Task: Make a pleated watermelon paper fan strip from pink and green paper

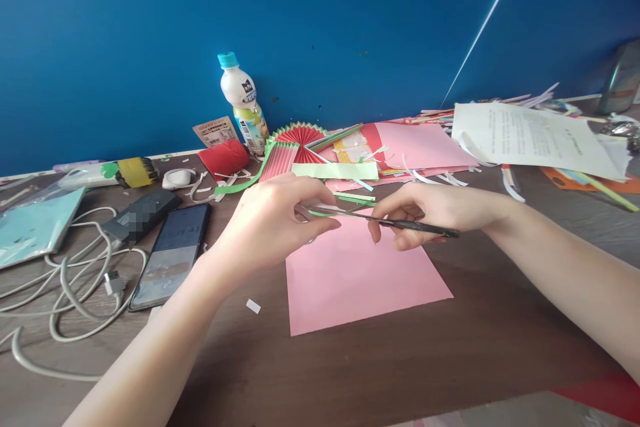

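Observation:
My right hand (415,210) grips a pair of scissors (400,222), seen nearly edge-on, with dark handles and grey blades pointing left. The blades reach to my left hand (283,220), whose thumb and fingers are closed around a small pale strip (306,212) with a green edge; its full shape is hidden by the fingers. Both hands are raised over a pink sheet of paper (365,280) lying flat on the desk. Just beyond them lie a pale green paper strip (345,171) and a pleated red and green paper fan (301,143).
A phone (173,253), a black power bank (143,217) and white cables (65,280) cover the left side. At the back stand a drink bottle (245,103) and a red roll (223,159). Printed sheets (535,140) and paper scraps lie at the right. A blue wall (320,27) rises behind.

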`<state>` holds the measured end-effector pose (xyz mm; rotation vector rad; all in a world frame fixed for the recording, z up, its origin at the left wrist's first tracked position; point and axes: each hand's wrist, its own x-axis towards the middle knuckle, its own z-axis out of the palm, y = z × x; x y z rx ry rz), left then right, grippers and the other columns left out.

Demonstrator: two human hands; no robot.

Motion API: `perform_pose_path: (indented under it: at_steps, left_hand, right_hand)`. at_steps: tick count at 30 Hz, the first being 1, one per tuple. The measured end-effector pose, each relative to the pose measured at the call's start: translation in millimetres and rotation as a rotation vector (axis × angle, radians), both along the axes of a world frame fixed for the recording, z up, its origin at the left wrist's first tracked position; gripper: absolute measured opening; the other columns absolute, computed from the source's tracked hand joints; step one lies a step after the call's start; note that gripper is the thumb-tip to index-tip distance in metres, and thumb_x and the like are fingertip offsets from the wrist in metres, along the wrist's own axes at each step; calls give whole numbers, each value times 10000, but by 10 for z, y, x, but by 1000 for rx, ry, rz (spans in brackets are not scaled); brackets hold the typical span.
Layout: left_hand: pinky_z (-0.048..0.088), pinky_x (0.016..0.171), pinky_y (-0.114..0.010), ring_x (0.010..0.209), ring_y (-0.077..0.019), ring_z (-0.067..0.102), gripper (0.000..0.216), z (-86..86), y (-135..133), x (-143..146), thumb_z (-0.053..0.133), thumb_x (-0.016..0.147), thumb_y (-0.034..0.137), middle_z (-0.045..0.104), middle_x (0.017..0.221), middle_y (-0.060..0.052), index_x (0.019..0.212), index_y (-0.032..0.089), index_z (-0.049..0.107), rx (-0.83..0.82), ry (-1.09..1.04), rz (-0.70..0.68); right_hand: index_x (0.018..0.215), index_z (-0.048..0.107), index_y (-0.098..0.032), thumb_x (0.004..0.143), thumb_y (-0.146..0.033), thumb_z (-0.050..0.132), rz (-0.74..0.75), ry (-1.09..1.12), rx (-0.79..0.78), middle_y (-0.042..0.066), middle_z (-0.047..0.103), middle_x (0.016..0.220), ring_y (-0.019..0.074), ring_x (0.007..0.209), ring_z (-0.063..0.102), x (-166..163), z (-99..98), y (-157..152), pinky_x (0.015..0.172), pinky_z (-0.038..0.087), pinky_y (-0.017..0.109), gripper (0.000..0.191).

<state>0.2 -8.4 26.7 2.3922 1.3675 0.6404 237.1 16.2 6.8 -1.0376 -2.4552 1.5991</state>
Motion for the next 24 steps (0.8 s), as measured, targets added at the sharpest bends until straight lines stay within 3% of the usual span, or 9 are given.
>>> perform_pose_path:
  at_steps: [7, 19, 24]
  left_hand:
    - [440, 575, -212, 630, -114, 582, 70, -53, 11, 24, 641, 703, 261, 651, 739, 30, 737, 202, 658, 65, -54, 4]
    - [461, 532, -195, 521, -80, 579, 44, -78, -13, 65, 613, 709, 211, 638, 742, 48, 747, 190, 623, -21, -175, 40]
    - [471, 531, -194, 539, -87, 585, 48, -84, -15, 66, 617, 700, 198, 638, 737, 46, 747, 195, 622, -39, -187, 47]
  right_hand:
    - [909, 605, -171, 793, -421, 581, 5, 22, 20, -65, 389, 505, 57, 465, 339, 0, -19, -8, 448, 303, 184, 276]
    - [938, 599, -179, 787, -324, 599, -6, 52, -13, -82, 393, 489, 35, 425, 324, 4, -9, -4, 412, 277, 162, 209]
    - [936, 596, -174, 798, -393, 582, -4, 60, -23, -82, 376, 483, 35, 412, 325, -3, -12, -15, 409, 279, 168, 260]
